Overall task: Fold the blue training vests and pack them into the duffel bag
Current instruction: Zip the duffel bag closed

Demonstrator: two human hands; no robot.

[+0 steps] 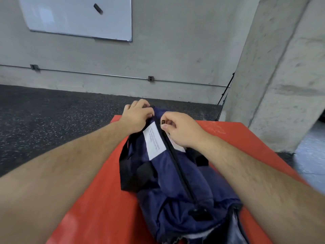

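A navy duffel bag (168, 173) with black straps and a white label lies lengthwise on a red mat (98, 199). Its black top zipper (177, 166) runs shut along most of the bag. At the far end my left hand (137, 117) grips the bag's fabric. Just beside it, my right hand (179, 127) pinches the zipper pull. No blue vests are visible; the bag's inside is hidden. At the near end some white and grey material shows at the bottom edge.
The red mat lies on dark speckled rubber flooring (52, 111). A concrete wall with a whiteboard (79, 16) stands behind. A concrete pillar (274, 76) rises at the right, close to the mat's far corner.
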